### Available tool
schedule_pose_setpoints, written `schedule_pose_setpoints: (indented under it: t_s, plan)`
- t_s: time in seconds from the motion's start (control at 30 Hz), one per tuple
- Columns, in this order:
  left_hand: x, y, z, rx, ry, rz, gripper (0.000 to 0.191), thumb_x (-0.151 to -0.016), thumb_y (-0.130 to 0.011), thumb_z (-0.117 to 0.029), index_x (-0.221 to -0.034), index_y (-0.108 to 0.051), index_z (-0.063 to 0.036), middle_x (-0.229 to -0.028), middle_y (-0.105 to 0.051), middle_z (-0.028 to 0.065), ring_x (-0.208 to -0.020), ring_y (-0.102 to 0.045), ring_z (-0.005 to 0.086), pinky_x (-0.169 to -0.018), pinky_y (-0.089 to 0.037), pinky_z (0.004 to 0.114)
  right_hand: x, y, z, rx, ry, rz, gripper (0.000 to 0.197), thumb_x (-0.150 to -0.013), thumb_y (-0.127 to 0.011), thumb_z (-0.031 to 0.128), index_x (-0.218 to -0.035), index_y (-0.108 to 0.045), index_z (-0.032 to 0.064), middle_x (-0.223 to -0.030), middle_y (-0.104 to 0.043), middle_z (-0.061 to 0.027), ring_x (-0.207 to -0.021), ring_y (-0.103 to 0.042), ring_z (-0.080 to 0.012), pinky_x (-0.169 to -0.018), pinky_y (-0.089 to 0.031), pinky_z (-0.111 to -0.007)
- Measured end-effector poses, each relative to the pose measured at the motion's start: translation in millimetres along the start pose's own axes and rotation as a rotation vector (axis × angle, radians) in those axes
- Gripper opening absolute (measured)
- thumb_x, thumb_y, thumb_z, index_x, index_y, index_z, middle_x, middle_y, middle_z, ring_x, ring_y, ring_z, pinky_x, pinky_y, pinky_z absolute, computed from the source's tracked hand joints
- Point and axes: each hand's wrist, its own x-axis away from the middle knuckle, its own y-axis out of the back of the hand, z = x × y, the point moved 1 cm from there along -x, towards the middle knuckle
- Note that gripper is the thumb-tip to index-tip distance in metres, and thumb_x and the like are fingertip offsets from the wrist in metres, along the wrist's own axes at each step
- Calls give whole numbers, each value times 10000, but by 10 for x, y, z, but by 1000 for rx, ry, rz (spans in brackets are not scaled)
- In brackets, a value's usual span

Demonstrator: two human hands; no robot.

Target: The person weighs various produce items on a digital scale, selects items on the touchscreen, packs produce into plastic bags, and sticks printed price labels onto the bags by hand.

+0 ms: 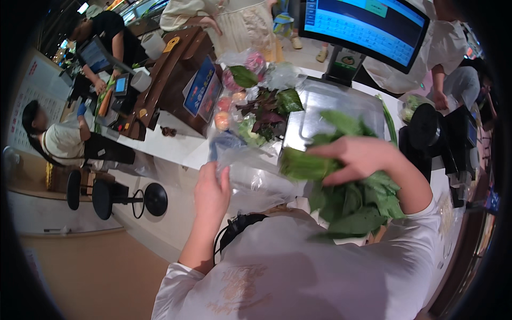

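My right hand (360, 158) grips a bunch of leafy greens (352, 204), its cut stem ends pointing left. The hand is blurred, and leaves spread above and below it. With my left hand (212, 188) I hold the edge of a clear plastic bag (256, 176), whose other end lies just left of the stems. Behind the greens is the steel weighing plate (348, 102) of a scale. Left of the plate, dark purple-green leaves (268, 108) rest among bagged produce, including round reddish fruit (222, 119).
A touchscreen monitor (364, 30) stands behind the scale. Green stalks (388, 120) lie at the plate's right edge. A brown wooden partition (172, 76) bearing a blue sign (202, 92) stands at left. Black stools (102, 199) are lower left. Several people are around the counter (176, 150).
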Motion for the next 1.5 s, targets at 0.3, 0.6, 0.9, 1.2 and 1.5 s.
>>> schedule_pose_setpoints:
  t_s: [0.3,0.6,0.9,1.2,1.5]
  plan:
    - [79,234,-277,163,-207,-19,161,-910,-580,-65,-1067,-609,-43,-877,-569,150,-772,-598,329,-700,-490,399,-1221,-676,-300,-910,-9,311,432,-932,-568,209,-1297,-479,-5,-1253,-556,-60,-1116,-508,-136,-963,-412,-296]
    - [225,10,-198,560,16,7,143,-934,-584,-103,-1041,-590,-8,-859,-604,121,-731,-578,229,-668,-472,308,-2097,-1070,-292,-203,269,-176,710,-921,-573,375,-1476,-286,40,-1367,-472,-243,-1262,-486,-336,-1037,-375,-393]
    - [137,710,-114,-251,-365,-426,277,-763,-760,-140,-987,-615,-68,-901,-558,111,-837,-556,272,-584,-462,360,-2755,-589,-738,-413,417,-704,774,-885,-604,389,-1457,-298,-34,-1467,-385,-218,-1356,-378,-301,-1120,-277,-385]
    - [117,730,-146,244,90,40,222,-872,-657,-151,-831,-465,-47,-588,-486,110,-518,-499,246,-511,-403,330,-2666,-696,-514,-1469,449,-532,441,-949,-549,329,-1289,-478,56,-1086,-537,-81,-976,-531,-191,-857,-448,-325]
    - [-47,630,-25,474,-20,-48,147,-888,-578,-34,-1026,-526,-32,-850,-551,115,-763,-562,209,-685,-463,303,-3005,-858,-450,-117,44,-791,653,-864,-627,362,-1418,-383,117,-1231,-523,-188,-1039,-582,-312,-891,-490,-396]
